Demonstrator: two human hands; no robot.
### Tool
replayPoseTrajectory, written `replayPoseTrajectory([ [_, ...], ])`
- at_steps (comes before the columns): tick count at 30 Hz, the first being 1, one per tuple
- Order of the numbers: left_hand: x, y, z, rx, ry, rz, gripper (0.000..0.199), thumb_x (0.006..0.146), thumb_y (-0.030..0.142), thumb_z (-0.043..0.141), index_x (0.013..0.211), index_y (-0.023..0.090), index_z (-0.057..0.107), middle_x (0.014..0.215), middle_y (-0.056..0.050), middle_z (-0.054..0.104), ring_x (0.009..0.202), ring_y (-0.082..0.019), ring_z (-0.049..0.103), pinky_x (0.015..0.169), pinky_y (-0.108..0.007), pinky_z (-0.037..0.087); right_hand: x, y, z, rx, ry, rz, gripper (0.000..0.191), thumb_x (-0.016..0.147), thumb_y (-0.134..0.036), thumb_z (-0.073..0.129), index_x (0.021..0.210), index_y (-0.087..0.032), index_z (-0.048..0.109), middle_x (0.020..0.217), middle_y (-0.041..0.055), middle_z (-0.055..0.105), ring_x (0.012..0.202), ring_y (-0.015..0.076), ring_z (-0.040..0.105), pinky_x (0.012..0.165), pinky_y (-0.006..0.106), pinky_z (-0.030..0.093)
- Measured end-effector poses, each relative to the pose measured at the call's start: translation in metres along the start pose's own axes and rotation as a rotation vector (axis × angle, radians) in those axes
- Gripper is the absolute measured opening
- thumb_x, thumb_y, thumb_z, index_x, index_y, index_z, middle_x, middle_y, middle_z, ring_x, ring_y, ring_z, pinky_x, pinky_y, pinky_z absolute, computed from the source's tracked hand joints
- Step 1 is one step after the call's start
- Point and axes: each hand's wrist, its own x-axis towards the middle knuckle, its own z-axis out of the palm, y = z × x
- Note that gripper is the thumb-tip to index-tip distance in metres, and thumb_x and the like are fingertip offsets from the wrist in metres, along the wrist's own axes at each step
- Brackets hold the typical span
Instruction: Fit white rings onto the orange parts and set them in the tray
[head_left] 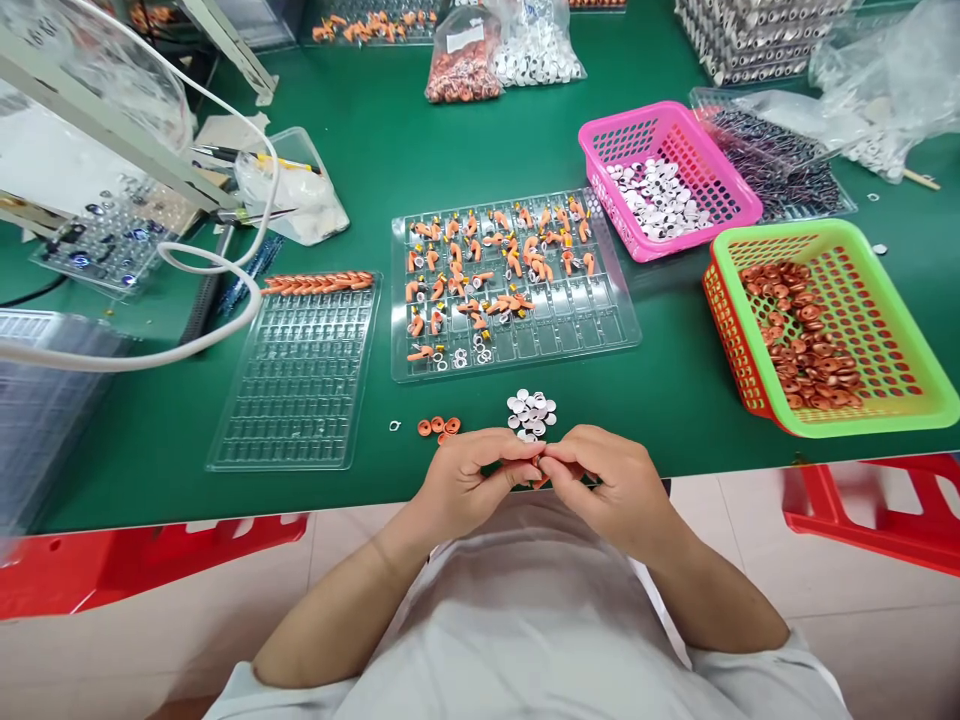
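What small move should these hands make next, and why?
Perhaps a gentle press on the small orange piece, since the left hand and right hand seem to pinch it together. It is mostly hidden; loose white discs and orange discs lie just beyond the hands.

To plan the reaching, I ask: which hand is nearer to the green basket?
Right. The right hand is left of the green basket, apart from it; the left hand is farther left.

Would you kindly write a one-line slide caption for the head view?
Left hand and right hand hold a small orange part together near loose white discs on a green table.
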Motion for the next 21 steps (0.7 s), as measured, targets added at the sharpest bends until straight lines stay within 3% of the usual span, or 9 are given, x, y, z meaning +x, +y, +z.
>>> replayPoseTrajectory([
  [9,-0.001,0.000,-0.002,0.136,-0.076,-0.014,0.019,0.091,0.016,0.063,0.104,0.022,0.076,0.071,-0.006,0.077,0.067,-0.017,0.069,0.063,-0.028,0.057,-0.001,0.002,0.000,0.019,-0.103,0.005,0.020,0.095,-0.015,0.051,0.081,-0.021,0.065,0.062,-0.0011,0.056,0.056,0.0125,0.049,0.055,0.026,0.039],
  [13,0.001,0.002,-0.002,0.121,-0.043,-0.020,0.018,0.090,0.016,0.065,0.101,0.022,0.077,0.070,-0.005,0.076,0.067,-0.017,0.070,0.063,-0.027,0.058,-0.001,0.006,0.006,0.037,-0.055,0.008,0.017,0.092,-0.013,0.055,0.079,-0.020,0.064,0.063,-0.0018,0.056,0.057,0.0117,0.048,0.054,0.025,0.038],
  [17,0.002,0.006,0.004,-0.103,0.060,-0.240,0.014,0.087,0.021,0.071,0.099,0.020,0.078,0.080,-0.007,0.077,0.070,-0.018,0.073,0.066,-0.028,0.062,0.002,0.005,0.008,0.070,0.028,0.039,0.013,0.089,-0.013,0.058,0.080,-0.021,0.063,0.068,-0.0007,0.061,0.061,0.0128,0.053,0.056,0.026,0.042],
  [21,0.004,0.010,0.011,-0.427,0.171,-0.454,0.018,0.081,0.029,0.079,0.095,0.017,0.078,0.081,-0.006,0.077,0.068,-0.018,0.074,0.066,-0.029,0.064,0.005,0.006,-0.003,0.122,0.024,0.052,0.007,0.093,-0.020,0.061,0.092,-0.024,0.067,0.078,0.0015,0.066,0.075,0.0164,0.060,0.065,0.029,0.048],
])
